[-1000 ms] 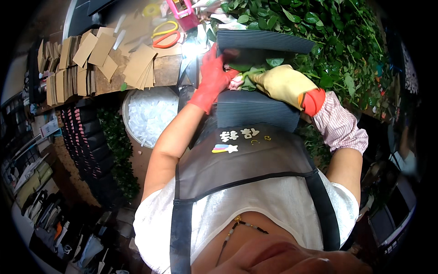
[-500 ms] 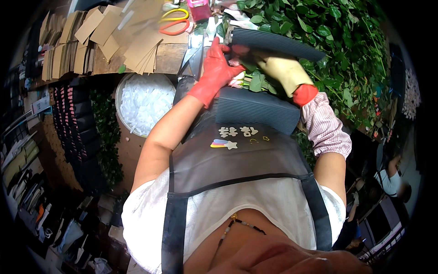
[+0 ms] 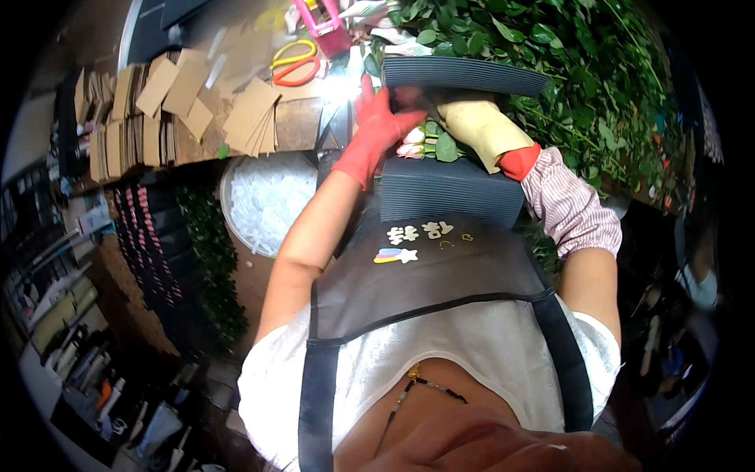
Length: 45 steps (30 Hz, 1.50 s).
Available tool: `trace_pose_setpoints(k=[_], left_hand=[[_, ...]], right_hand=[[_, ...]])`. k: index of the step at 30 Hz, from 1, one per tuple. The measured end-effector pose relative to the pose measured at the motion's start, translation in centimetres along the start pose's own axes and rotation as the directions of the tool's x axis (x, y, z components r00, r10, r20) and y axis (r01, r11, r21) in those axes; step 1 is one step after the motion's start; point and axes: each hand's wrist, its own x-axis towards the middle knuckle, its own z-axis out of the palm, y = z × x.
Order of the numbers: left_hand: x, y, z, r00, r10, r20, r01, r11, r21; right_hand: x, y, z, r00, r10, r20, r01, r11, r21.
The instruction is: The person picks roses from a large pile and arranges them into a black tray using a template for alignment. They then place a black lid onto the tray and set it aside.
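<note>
Pale pink-and-white roses [image 3: 412, 143] with green leaves lie between two parts of dark ribbed corrugated sheet: a near part [image 3: 450, 193] against my apron and a far flap [image 3: 464, 74] standing beyond my hands. Whether the parts are joined is hidden. My left hand [image 3: 381, 126], in a red glove, is at the left end of the roses, index finger stretched away and thumb spread to the right. In a yellow glove over a red cuff, my right hand [image 3: 475, 130] reaches in over the stems from the right; its fingertips are hidden and blurred under the flap.
Scissors [image 3: 297, 72] with yellow and red handles lie beyond my left hand, near a pink plastic tool [image 3: 329, 35]. Cardboard pieces [image 3: 161, 90] fill the table's left. Below stands a white tub [image 3: 267, 206] of translucent strips. Leafy stems [image 3: 574, 94] are heaped at right.
The whole view has shifted, so the table's left side sits lower and further right. Both hands stay at the roses; the far flap lies at a flatter angle.
</note>
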Motion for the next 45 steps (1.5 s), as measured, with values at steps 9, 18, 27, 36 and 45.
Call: trace_pose_setpoints(k=[9,18,27,36,45], left_hand=[[-0.4,0.5,1.0,0.928,0.215,-0.303,-0.262,0.958,-0.121],[1.1,-1.5,1.9,0.919,0.242,-0.312,-0.273,0.960,-0.060],[0.8,-0.9,2.1,0.946,0.206,-0.251,-0.259,0.944,-0.203],[0.8,-1.3,1.6,0.968,0.178,-0.174,-0.187,0.982,-0.034],[0.8,-0.7,-0.1,0.990,0.076,-0.119,-0.062,0.991,0.118]], right_hand=[[-0.8,-2.8,-6.3,0.988,0.081,0.132,-0.083,0.996,0.012],[2.0,-3.8,-4.5,0.960,0.035,0.277,-0.065,0.993,0.100],[5.2,-2.3,1.8,0.982,0.140,0.126,-0.154,0.982,0.109],[5.1,-1.2,2.8,0.987,0.040,0.155,-0.044,0.999,0.021],[2.0,-6.3,-5.3,0.934,0.087,0.346,-0.044,0.990,-0.130]])
